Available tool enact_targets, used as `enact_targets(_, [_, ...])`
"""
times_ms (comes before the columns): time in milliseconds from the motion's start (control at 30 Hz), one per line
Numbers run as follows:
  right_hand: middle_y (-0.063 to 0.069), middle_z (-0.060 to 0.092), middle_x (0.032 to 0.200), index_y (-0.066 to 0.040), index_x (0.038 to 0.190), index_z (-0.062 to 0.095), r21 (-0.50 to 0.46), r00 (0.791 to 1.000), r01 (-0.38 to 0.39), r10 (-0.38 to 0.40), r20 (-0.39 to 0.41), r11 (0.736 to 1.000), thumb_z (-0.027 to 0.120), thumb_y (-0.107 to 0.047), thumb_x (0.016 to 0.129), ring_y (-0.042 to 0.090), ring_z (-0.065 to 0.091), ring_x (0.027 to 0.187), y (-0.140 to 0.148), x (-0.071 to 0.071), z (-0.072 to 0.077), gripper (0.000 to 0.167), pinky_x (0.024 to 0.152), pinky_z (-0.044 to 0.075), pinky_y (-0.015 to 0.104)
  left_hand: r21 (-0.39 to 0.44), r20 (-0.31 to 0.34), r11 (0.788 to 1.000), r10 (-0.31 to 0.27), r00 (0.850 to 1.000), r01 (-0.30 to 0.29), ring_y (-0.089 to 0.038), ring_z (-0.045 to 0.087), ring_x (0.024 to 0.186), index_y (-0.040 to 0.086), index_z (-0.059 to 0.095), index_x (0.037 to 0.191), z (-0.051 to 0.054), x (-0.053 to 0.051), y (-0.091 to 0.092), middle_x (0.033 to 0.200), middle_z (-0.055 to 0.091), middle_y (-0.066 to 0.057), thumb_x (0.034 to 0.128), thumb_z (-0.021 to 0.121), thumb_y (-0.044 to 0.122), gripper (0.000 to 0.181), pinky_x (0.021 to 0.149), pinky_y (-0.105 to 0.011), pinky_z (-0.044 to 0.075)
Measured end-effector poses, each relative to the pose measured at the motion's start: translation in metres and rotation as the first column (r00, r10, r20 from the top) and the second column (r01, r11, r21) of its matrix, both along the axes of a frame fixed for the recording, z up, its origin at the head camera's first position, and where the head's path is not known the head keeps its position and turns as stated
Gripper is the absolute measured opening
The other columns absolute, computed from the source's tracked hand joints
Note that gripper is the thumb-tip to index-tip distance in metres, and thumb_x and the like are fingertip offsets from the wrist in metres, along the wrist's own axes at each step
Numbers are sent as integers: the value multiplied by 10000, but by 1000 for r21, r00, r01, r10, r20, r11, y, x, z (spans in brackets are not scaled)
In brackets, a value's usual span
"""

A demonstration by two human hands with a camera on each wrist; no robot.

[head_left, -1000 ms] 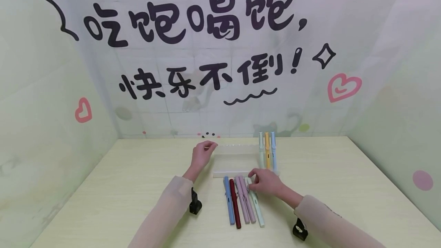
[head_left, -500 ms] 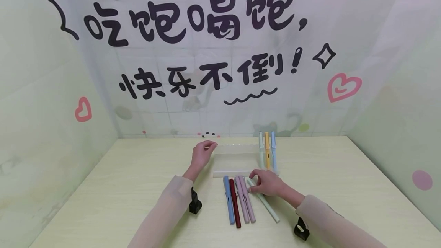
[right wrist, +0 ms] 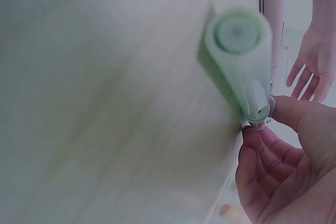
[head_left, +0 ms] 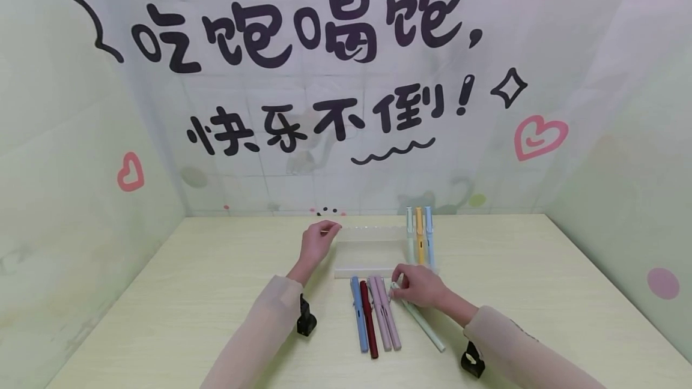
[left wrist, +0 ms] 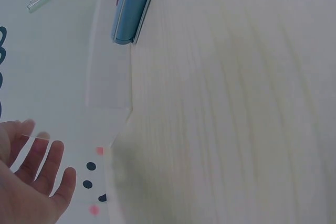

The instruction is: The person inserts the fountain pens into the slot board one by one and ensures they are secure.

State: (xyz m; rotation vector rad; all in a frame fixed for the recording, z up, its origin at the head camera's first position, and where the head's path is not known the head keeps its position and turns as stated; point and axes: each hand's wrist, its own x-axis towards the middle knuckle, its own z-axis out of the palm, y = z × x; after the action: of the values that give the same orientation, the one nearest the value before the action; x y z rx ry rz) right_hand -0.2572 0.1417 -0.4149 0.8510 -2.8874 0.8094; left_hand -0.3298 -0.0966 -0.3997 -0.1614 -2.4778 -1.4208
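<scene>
My right hand [head_left: 423,287] pinches a pale green pen [head_left: 428,328] near its clip end between thumb and fingers. The pen slants toward me; in the right wrist view its round end [right wrist: 237,38] points at the camera, off the table. A clear pen rack [head_left: 362,273] stands behind, with its left upper edge pinched by my left hand [head_left: 316,244]. In the left wrist view this hand [left wrist: 39,179] has the transparent edge between thumb and fingertips. At the rack's right end lean three pens: pale green [head_left: 409,245], yellow [head_left: 419,239] and light blue [head_left: 429,239].
In front of the rack lie a blue pen [head_left: 359,317], a dark red pen [head_left: 370,323] and two lilac pens [head_left: 385,317], side by side on the pale wooden table [head_left: 227,293]. A printed backdrop [head_left: 303,185] rises along the table's back edge.
The pale green pen has left the row beside the lilac pens; its near end has swung to the right in my right hand. My left hand and the rack have not moved.
</scene>
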Motion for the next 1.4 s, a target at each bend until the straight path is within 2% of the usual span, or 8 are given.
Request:
enact_targets(333, [-73, 513, 638, -39, 882, 624, -36, 1000, -14, 14, -1, 999, 656, -173, 791, 49, 440, 537, 4, -4, -1, 165, 479, 388, 216, -3, -11, 1000, 0, 1000, 0, -217, 578, 866, 38, 657, 956, 1, 0, 0, 916, 637, -81, 880, 554, 193, 201, 729, -334, 474])
enact_targets(600, [-45, 540, 685, -24, 945, 605, -137, 998, -25, 34, 61, 990, 612, -143, 827, 81, 477, 594, 9, -6, 8, 168, 513, 415, 229, 4, -5, 1000, 0, 1000, 0, -220, 579, 862, 37, 655, 954, 0, 0, 0, 916, 635, -84, 880, 552, 185, 196, 723, -334, 476])
enact_targets(833, [2, 562, 700, 16, 990, 588, -240, 993, -21, 48, 108, 970, 580, -114, 848, 122, 497, 581, 12, -11, 16, 193, 477, 438, 246, 10, 7, 1000, 1, 1000, -1, -215, 575, 866, 40, 653, 962, -1, -1, 0, 920, 632, -78, 878, 555, 196, 202, 730, -332, 473])
enact_targets(1133, [24, 555, 728, 19, 1065, 567, -346, 983, 80, -16, 184, 935, 571, -180, 867, 161, 495, 549, 16, -20, 23, 280, 470, 447, 301, 12, 11, 1000, 4, 1000, -4, -206, 574, 863, 47, 654, 964, -1, -1, 0, 916, 631, -70, 877, 557, 206, 206, 729, -327, 473])
enact_targets(1400, [53, 557, 749, -21, 1089, 562, -410, 980, 131, -56, 191, 903, 571, -208, 870, 261, 493, 559, 18, -28, 38, 288, 510, 452, 459, 26, 14, 1000, -8, 1000, 8, -203, 564, 873, 44, 651, 970, -1, 1, 0, 917, 624, -67, 879, 556, 210, 212, 738, -328, 470])
